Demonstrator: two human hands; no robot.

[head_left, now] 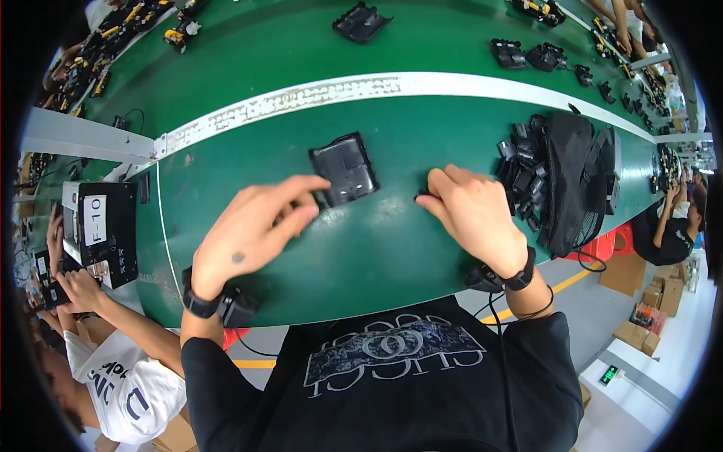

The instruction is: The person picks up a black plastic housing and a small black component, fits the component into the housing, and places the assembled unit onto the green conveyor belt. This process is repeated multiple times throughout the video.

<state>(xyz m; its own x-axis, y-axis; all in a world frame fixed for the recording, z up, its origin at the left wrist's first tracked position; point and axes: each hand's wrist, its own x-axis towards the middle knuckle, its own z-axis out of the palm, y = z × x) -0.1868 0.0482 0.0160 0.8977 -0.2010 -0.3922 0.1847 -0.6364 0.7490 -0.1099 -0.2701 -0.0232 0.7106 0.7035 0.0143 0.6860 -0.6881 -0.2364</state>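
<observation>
A black plastic housing (345, 167) lies on the green worktable in front of me, slightly tilted to the left. At its lower left corner is my left hand (260, 226), with the index finger stretched to the edge and the thumb apart from it; whether the fingertip touches is hard to tell. My right hand (474, 215) rests to the right of the housing, its fingers curled in a pinch. A bit of a small black part (420, 196) shows at those fingertips, mostly hidden. Each wrist wears a black strap with a device.
Right of my right hand, small black plastic parts (523, 169) are heaped beside a black mesh bag (568, 181). A white strip (422, 83) crosses the table; beyond it lie more black housings (361, 22). A black-and-white machine (102, 233) and a co-worker's hand (79, 290) are at left.
</observation>
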